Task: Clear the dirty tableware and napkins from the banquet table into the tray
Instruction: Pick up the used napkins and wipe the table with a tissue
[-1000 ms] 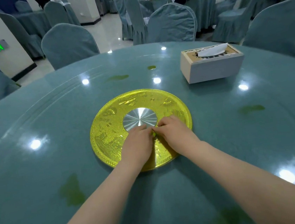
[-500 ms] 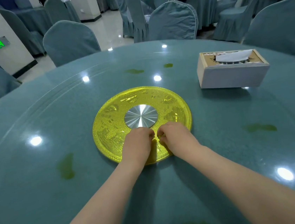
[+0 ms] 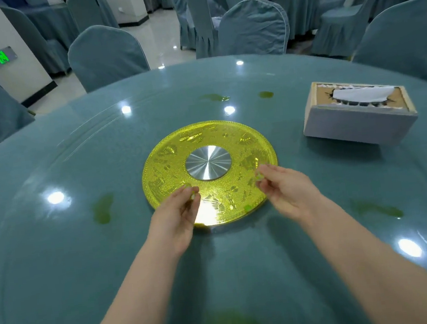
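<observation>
My left hand [image 3: 178, 213] and my right hand [image 3: 287, 190] hover apart over the near edge of the gold embossed disc [image 3: 169, 153], which has a silver hub [image 3: 208, 162] at the centre of the round glass-topped table [image 3: 58, 259]. Each hand has its thumb and fingertips pinched together on what looks like a tiny green scrap; it is too small to make out well. Another small green bit [image 3: 248, 207] lies on the disc's near rim. No tableware, napkin or tray is in view.
A wooden tissue box [image 3: 359, 121] stands on the table at the right. Green smears [image 3: 103, 209] mark the glass in several spots. Covered chairs [image 3: 107, 54] ring the far side, with another set table behind them.
My hands were pressed together at the disc's near edge and have pulled apart to left and right. The tissue box and the smears have shifted rightward across the view.
</observation>
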### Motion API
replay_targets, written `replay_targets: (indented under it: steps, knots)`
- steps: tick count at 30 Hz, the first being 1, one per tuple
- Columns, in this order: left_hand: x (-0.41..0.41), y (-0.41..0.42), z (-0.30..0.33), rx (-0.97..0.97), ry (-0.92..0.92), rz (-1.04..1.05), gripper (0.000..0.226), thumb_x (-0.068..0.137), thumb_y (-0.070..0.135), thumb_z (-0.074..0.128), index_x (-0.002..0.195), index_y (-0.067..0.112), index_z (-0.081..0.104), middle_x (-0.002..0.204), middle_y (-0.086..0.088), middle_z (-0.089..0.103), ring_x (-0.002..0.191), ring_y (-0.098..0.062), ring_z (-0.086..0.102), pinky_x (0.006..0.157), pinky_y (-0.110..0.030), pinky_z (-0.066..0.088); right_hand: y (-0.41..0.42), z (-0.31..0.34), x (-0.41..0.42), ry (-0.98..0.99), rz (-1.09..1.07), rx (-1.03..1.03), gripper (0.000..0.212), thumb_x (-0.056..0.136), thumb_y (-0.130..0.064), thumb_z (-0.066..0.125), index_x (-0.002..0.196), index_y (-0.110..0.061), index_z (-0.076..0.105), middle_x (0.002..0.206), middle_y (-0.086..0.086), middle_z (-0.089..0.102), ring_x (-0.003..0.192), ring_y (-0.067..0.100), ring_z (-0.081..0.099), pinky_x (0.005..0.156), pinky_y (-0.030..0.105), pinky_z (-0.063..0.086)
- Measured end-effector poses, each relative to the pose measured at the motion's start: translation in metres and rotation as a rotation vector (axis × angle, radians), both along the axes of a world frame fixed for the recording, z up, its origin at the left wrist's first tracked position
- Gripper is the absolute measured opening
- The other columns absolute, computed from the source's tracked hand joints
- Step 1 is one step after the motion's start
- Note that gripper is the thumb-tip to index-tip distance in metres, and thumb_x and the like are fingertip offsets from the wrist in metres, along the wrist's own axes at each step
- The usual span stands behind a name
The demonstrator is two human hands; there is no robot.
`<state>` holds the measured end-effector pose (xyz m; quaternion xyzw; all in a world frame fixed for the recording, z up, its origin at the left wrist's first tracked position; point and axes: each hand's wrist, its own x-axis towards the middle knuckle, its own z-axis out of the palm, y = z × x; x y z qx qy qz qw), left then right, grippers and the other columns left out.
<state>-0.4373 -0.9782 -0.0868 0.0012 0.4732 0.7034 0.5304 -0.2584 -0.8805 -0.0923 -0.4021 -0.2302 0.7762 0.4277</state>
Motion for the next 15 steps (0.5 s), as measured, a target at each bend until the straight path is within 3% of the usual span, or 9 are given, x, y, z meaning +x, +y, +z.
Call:
replay_targets:
  steps: [3, 5, 8, 11, 13, 15]
  knots:
    - [-0.002, -0.010, 0.007, 0.034, -0.249, -0.005, 0.014, 0.091, -0.002, 0.047, 0.079, 0.003, 0.052, 0.076, -0.017, 0.066, 0.068, -0.021, 0.066, 0.057, -0.024, 0.059, -0.012, 0.012, 0.003, 0.546, 0.015, -0.171, 0.004, 0.080, -0.008, 0.058, 0.084, -0.008, 0.057, 0.073, 0.003, 0.055, 0.064, 0.010, 0.048, 0.048, 0.014, 0.046]
    - [-0.001, -0.016, 0.009, 0.038, -0.300, -0.030, 0.016, 0.083, -0.002, 0.038, 0.074, 0.003, 0.050, 0.069, -0.016, 0.062, 0.068, -0.022, 0.060, 0.055, -0.026, 0.058, -0.020, 0.019, 0.002, 0.690, 0.028, -0.186, 0.005, 0.077, -0.007, 0.053, 0.081, -0.011, 0.054, 0.072, 0.000, 0.054, 0.064, 0.011, 0.047, 0.049, 0.016, 0.044]
    - [0.002, -0.021, 0.009, 0.010, -0.206, -0.113, 0.015, 0.064, 0.000, 0.036, 0.071, 0.004, 0.048, 0.067, -0.011, 0.054, 0.061, -0.020, 0.049, 0.050, -0.022, 0.053, -0.028, 0.023, -0.004, 0.665, 0.037, -0.229, 0.014, 0.066, -0.007, 0.043, 0.077, -0.011, 0.051, 0.077, -0.003, 0.050, 0.066, 0.013, 0.047, 0.044, 0.017, 0.042]
    - [0.008, -0.021, 0.005, -0.089, -0.048, -0.218, 0.009, 0.075, 0.003, 0.042, 0.072, 0.008, 0.049, 0.062, -0.007, 0.049, 0.054, -0.016, 0.044, 0.044, -0.018, 0.046, -0.030, 0.022, -0.006, 0.514, 0.035, -0.208, 0.018, 0.058, -0.007, 0.050, 0.075, -0.011, 0.052, 0.073, 0.002, 0.048, 0.058, 0.015, 0.049, 0.040, 0.016, 0.037]
    - [0.012, -0.017, -0.001, -0.177, 0.129, -0.265, 0.016, 0.088, 0.008, 0.051, 0.072, 0.010, 0.051, 0.057, -0.003, 0.045, 0.046, -0.011, 0.039, 0.039, -0.017, 0.038, -0.031, 0.019, -0.005, 0.450, 0.050, -0.179, 0.016, 0.059, -0.011, 0.055, 0.074, -0.012, 0.052, 0.069, 0.003, 0.046, 0.055, 0.013, 0.045, 0.037, 0.015, 0.034]
    - [0.018, -0.012, -0.009, -0.252, 0.450, -0.360, 0.022, 0.089, 0.017, 0.062, 0.071, 0.012, 0.051, 0.054, 0.002, 0.039, 0.042, -0.009, 0.033, 0.039, -0.019, 0.031, -0.030, 0.015, -0.001, 0.436, 0.041, -0.177, 0.012, 0.063, -0.013, 0.054, 0.073, -0.013, 0.049, 0.067, 0.002, 0.044, 0.054, 0.011, 0.041, 0.034, 0.014, 0.031]
